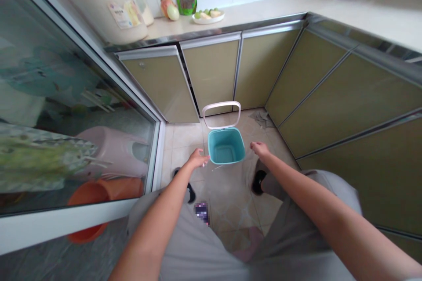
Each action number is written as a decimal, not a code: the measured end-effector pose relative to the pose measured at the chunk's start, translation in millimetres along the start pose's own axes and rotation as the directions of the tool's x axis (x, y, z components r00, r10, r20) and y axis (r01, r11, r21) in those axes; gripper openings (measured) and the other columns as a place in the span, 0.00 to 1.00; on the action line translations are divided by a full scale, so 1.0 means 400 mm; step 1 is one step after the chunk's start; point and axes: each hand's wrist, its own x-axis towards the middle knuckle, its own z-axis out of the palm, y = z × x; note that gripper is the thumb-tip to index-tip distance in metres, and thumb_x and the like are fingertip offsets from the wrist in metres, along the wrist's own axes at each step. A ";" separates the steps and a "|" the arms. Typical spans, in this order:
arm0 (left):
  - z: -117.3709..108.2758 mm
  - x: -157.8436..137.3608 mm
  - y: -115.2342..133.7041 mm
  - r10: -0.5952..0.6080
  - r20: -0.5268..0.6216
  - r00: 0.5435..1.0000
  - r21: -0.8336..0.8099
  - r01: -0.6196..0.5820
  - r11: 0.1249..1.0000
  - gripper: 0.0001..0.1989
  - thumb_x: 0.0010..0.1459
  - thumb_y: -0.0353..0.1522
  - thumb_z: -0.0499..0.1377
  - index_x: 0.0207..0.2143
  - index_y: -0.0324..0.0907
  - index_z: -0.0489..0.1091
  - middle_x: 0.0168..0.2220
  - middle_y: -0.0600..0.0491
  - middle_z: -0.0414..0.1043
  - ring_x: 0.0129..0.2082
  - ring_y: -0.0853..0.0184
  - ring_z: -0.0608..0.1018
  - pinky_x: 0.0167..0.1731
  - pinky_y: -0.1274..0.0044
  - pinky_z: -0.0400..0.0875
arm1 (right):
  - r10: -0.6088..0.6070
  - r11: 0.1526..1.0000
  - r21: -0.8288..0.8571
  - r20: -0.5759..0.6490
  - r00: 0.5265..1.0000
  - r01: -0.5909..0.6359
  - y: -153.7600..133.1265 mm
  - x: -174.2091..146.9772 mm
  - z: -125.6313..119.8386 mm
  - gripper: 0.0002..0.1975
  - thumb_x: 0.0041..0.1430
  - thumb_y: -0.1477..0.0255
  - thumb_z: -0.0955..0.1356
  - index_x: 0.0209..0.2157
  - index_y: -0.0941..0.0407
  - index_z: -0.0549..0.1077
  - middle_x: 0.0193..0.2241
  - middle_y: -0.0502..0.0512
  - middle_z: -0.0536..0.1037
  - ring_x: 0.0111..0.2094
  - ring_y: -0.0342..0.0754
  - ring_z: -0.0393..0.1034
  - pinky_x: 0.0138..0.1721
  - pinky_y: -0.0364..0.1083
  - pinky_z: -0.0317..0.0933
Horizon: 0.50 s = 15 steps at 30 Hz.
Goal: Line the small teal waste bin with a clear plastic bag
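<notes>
Over the tiled floor point(227, 193), there's the left hand point(198, 158) spread, right hand point(260, 148) curled; even support should steady the teal bin point(226, 145) between them.

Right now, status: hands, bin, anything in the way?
Left hand beside bin, contact unclear; right hand apart. Bin upright on floor. Pale frame raised behind, not covering bin.

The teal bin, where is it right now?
In the head view, the teal bin stands just right of centre on the tiled floor, between the glass panel and the right-hand cabinets.
</notes>
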 end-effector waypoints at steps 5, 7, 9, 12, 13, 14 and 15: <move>-0.009 -0.051 -0.005 -0.146 0.111 0.983 0.339 0.100 0.935 0.19 0.53 0.45 0.70 0.34 0.38 0.76 0.15 0.58 0.66 0.14 0.71 0.66 0.22 0.77 0.65 | 0.081 0.823 0.540 0.195 0.977 -0.176 -0.011 -0.115 -0.040 0.05 0.57 0.74 0.64 0.28 0.55 0.65 0.22 0.50 0.72 0.23 0.42 0.69 0.30 0.40 0.68; -0.020 -0.077 -0.007 -0.163 0.139 0.977 0.404 0.094 0.910 0.19 0.55 0.47 0.68 0.27 0.39 0.75 0.13 0.59 0.61 0.14 0.71 0.64 0.23 0.76 0.66 | 0.098 0.759 0.596 0.294 0.951 -0.262 0.007 -0.174 -0.059 0.07 0.60 0.74 0.62 0.27 0.55 0.63 0.20 0.47 0.68 0.17 0.39 0.61 0.29 0.41 0.69; -0.031 -0.104 -0.009 -0.167 0.196 0.966 0.366 0.086 0.927 0.22 0.57 0.49 0.65 0.26 0.39 0.74 0.12 0.60 0.56 0.14 0.71 0.62 0.24 0.75 0.67 | 0.118 0.670 0.626 0.441 0.890 -0.399 0.029 -0.238 -0.082 0.09 0.63 0.75 0.61 0.28 0.56 0.64 0.19 0.45 0.66 0.13 0.36 0.51 0.24 0.39 0.67; -0.039 -0.150 -0.011 -0.156 0.268 0.951 0.186 0.107 0.977 0.23 0.59 0.50 0.62 0.26 0.41 0.70 0.13 0.63 0.53 0.13 0.74 0.58 0.23 0.77 0.66 | 0.155 0.600 0.573 0.602 0.784 -0.558 0.050 -0.331 -0.123 0.08 0.65 0.75 0.61 0.31 0.57 0.67 0.19 0.44 0.66 0.11 0.34 0.43 0.16 0.36 0.58; -0.040 -0.167 -0.008 -0.140 0.281 0.950 0.098 0.116 0.988 0.23 0.59 0.50 0.63 0.26 0.41 0.68 0.14 0.63 0.54 0.13 0.76 0.56 0.23 0.78 0.66 | 0.163 0.598 0.550 0.628 0.761 -0.583 0.048 -0.359 -0.137 0.08 0.65 0.75 0.60 0.31 0.58 0.67 0.19 0.44 0.66 0.11 0.33 0.42 0.15 0.35 0.56; -0.041 -0.184 -0.002 -0.115 0.290 0.950 -0.001 0.120 0.993 0.23 0.60 0.50 0.63 0.25 0.42 0.65 0.15 0.64 0.55 0.13 0.77 0.55 0.24 0.79 0.67 | 0.159 0.612 0.531 0.643 0.749 -0.586 0.041 -0.385 -0.152 0.08 0.65 0.76 0.60 0.31 0.58 0.67 0.19 0.44 0.66 0.11 0.33 0.40 0.14 0.34 0.54; -0.045 -0.201 0.010 -0.072 0.291 0.954 -0.102 0.106 0.989 0.23 0.61 0.49 0.62 0.25 0.42 0.62 0.15 0.64 0.55 0.13 0.78 0.55 0.25 0.79 0.69 | 0.129 0.653 0.514 0.649 0.750 -0.557 0.027 -0.407 -0.167 0.08 0.65 0.76 0.60 0.31 0.57 0.67 0.18 0.44 0.65 0.11 0.33 0.38 0.14 0.34 0.52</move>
